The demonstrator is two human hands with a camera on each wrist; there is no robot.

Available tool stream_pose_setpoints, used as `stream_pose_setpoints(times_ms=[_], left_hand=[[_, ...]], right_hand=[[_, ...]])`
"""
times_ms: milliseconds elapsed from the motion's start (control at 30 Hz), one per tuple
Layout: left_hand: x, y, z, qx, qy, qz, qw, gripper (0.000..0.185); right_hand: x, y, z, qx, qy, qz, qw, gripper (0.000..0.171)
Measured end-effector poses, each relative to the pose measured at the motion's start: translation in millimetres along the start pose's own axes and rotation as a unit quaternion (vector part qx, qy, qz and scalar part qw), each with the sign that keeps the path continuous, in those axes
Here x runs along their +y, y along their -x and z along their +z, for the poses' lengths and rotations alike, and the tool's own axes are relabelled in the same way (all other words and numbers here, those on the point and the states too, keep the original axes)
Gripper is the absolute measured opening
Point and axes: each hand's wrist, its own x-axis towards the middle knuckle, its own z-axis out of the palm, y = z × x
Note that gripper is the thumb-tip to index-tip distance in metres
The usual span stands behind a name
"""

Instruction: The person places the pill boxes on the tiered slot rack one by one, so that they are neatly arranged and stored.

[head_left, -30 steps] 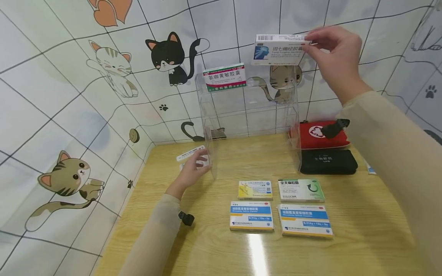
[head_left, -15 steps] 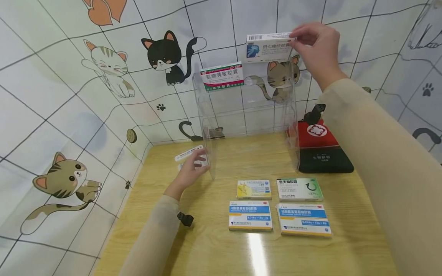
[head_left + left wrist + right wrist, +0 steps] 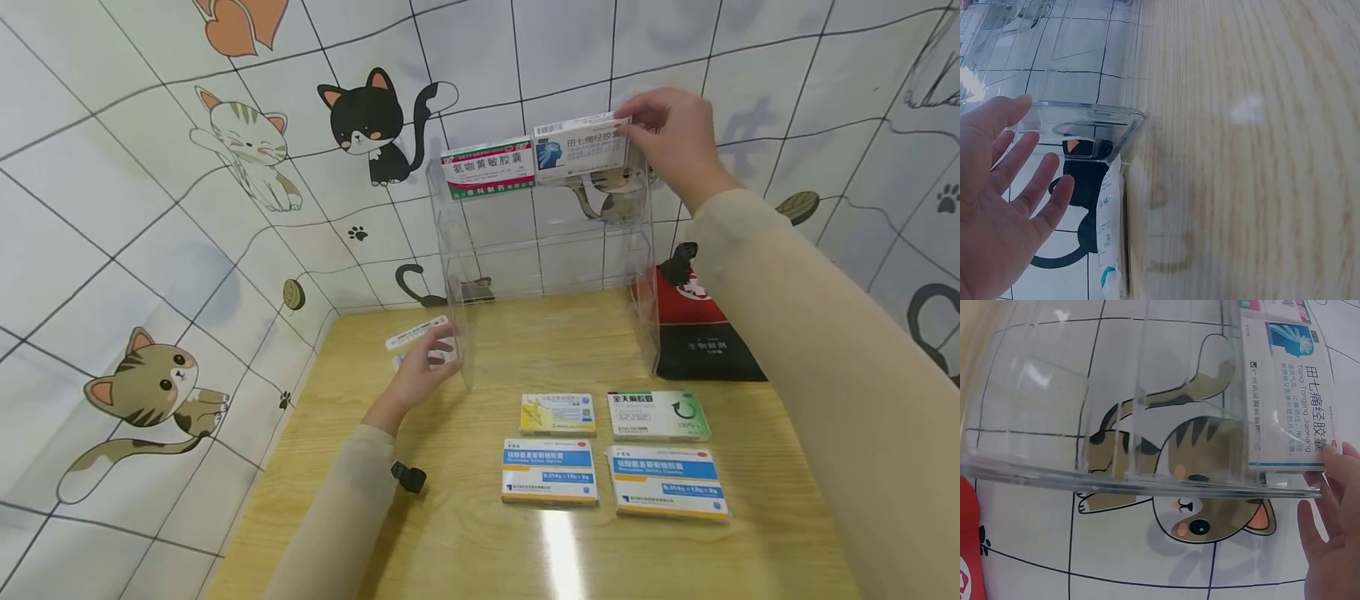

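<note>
left hand (image 3: 420, 375): fingers spread flat against left wall of clear acrylic rack (image 3: 547, 250), on counter (image 3: 480, 533) | right hand (image 3: 671, 142): pinches white medicine box (image 3: 581, 148) at rack's top tier, red-green box (image 3: 487, 167) just left of it

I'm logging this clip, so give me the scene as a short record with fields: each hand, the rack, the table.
right hand: right hand holds a white medicine box at the top tier of the clear rack
left hand: left hand, fingers straight, against the rack's left side
rack top tier: a green-and-red box beside the white one
table: four boxes lie flat on the wooden table; red and black pouches to the right of the rack
</note>
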Motion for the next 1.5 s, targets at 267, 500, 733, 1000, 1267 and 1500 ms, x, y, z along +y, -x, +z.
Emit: stream_pose_setpoints(times_ms=[267, 500, 733, 1000, 1267, 1500], left_hand=[[-2.2, 3.2, 1.8, 0.001, 0.000, -0.008, 1.0000, 0.061], [-2.3, 1.9, 0.1, 0.001, -0.006, -0.003, 1.0000, 0.061], [-0.2, 3.3, -2.9, 0.005, 0.004, -0.003, 1.0000, 0.060], [-4.5, 0.8, 1.2, 0.002, 0.019, -0.008, 0.9998, 0.063], [-4.1, 2.4, 3.2, 0.001, 0.014, -0.012, 0.9998, 0.064], [-4.2, 2.9, 2.5, 0.000, 0.010, -0.013, 0.9999, 0.063]], right_hand=[[11.4, 9.5, 5.4, 0.011, 0.045, -0.041, 0.998, 0.037], [29.9, 62.8, 6.2, 0.057, 0.018, -0.064, 0.996, 0.036], [71.1, 143.0, 4.8, 0.029, 0.019, -0.056, 0.998, 0.033], [123.2, 212.4, -5.0, -0.052, 0.062, -0.027, 0.996, 0.036], [151.7, 257.7, -14.1, -0.194, 0.120, 0.023, 0.973, 0.036], [166.2, 274.5, -19.2, -0.287, 0.128, 0.036, 0.949, 0.050]])
